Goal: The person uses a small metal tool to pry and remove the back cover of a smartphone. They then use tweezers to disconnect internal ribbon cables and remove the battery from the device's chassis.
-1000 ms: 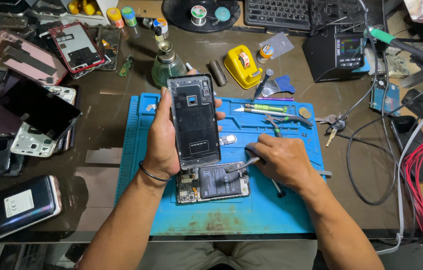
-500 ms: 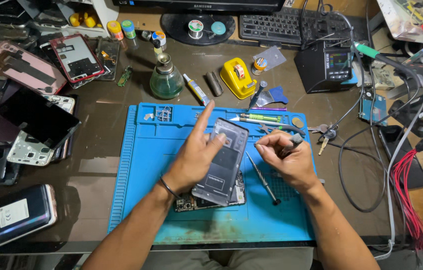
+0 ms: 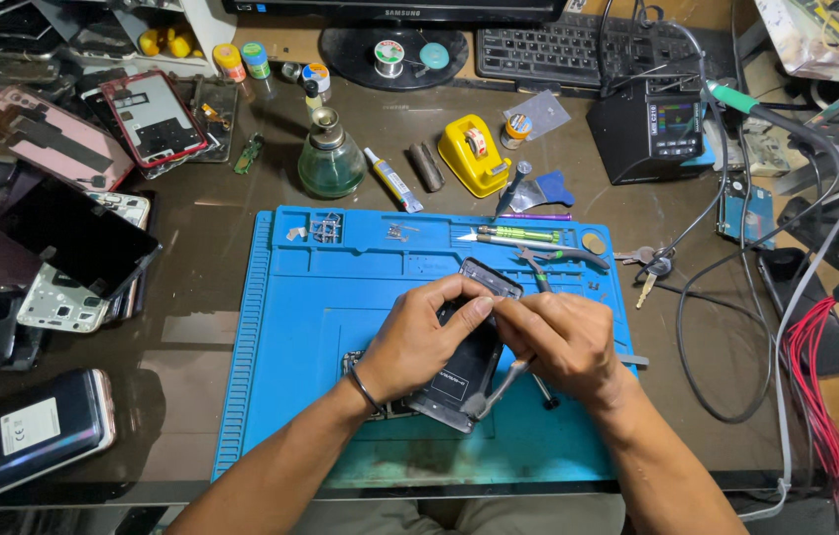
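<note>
Hands (image 3: 419, 337) (image 3: 563, 342) on dark phone (image 3: 464, 357) over blue mat (image 3: 290, 327).

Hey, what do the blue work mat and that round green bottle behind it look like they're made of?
The blue mat looks like silicone or soft rubber: matte, with moulded ridges and small tray pockets along its edges. The green bottle looks like tinted glass, see-through and glossy, with a metal-looking cap, though clear plastic can't be ruled out.
</note>
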